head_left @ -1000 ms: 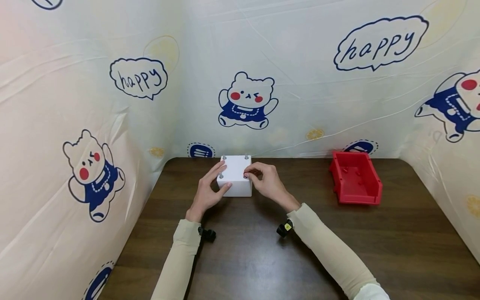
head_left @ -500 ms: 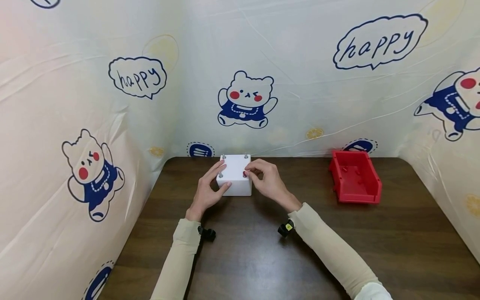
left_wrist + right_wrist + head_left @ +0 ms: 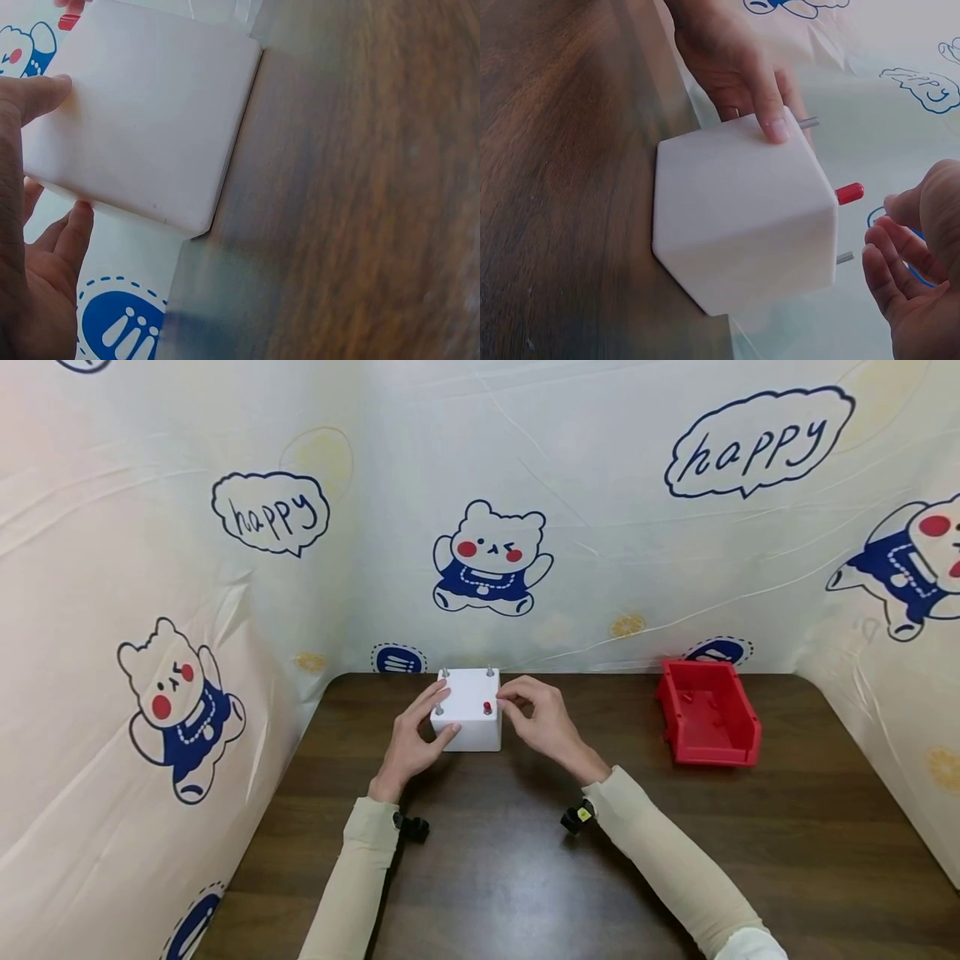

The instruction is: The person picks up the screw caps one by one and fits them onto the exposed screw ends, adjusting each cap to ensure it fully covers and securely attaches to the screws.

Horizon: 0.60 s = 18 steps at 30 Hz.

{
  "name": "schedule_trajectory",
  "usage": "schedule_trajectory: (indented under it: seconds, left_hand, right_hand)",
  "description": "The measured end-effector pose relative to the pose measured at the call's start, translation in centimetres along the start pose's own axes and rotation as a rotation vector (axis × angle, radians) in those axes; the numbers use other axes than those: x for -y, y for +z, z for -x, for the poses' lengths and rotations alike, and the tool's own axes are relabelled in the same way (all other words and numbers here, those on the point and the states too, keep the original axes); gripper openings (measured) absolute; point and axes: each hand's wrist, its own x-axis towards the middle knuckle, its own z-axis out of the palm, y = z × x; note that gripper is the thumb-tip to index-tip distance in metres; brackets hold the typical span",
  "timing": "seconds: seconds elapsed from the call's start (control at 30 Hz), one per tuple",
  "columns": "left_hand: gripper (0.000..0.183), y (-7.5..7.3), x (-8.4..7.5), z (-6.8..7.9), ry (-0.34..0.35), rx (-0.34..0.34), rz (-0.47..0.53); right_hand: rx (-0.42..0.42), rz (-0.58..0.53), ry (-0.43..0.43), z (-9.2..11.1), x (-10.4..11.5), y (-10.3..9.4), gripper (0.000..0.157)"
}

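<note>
A white box (image 3: 468,737) stands near the table's far edge, a metal pin at each top corner. Over the near right pin sits a small red cap (image 3: 850,193); the far right pin (image 3: 490,671) is bare metal. My left hand (image 3: 415,739) grips the box from the left, thumb on the front face, other fingers along the left side and top edge. Just right of the cap, my right hand (image 3: 546,720) is apart from it, fingers loosely bent and holding nothing. In the right wrist view a gap shows between its fingertips (image 3: 877,234) and the cap.
To the right on the brown wooden table (image 3: 600,877) is a red plastic bin (image 3: 716,754) with a few small red pieces inside. A printed curtain (image 3: 600,527) hangs close behind the table's far edge and along both sides.
My right hand has let go of the red cap and drawn slightly to the right, leaving the cap visible on its pin. My left hand keeps its grip on the box.
</note>
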Motion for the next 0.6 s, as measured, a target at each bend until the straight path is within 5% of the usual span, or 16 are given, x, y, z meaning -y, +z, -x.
schedule_trajectory:
  seconds: [0.6]
  left_hand:
    - [0.063,0.0,-0.2,0.0,0.004,0.003,-0.010]
  right_hand:
    - [-0.071,0.001,-0.020,1.0,-0.4,-1.4,0.007]
